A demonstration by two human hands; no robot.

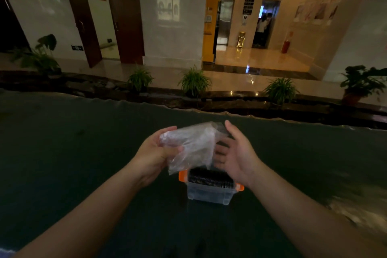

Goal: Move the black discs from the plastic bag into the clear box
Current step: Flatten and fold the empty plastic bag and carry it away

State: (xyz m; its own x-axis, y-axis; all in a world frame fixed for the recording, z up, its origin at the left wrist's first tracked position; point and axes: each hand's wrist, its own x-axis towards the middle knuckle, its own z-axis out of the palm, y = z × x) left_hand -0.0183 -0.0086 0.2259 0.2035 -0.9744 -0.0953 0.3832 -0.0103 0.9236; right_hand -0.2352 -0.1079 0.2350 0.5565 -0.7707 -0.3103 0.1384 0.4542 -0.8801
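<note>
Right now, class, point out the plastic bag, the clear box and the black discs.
plastic bag [189, 144]: head view, crumpled middle.
clear box [206, 195]: head view, near front wall.
black discs [209, 178]: head view, row's top edges.

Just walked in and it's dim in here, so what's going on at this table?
A person is emptying a plastic bag over a clear box with orange latches that stands on the dark table. The left hand grips the crumpled bag, held just above the box. The right hand is open beside the bag, fingers near its mouth. A row of black discs already stands on edge in the box. The bag looks nearly empty, though its contents are hard to make out.
</note>
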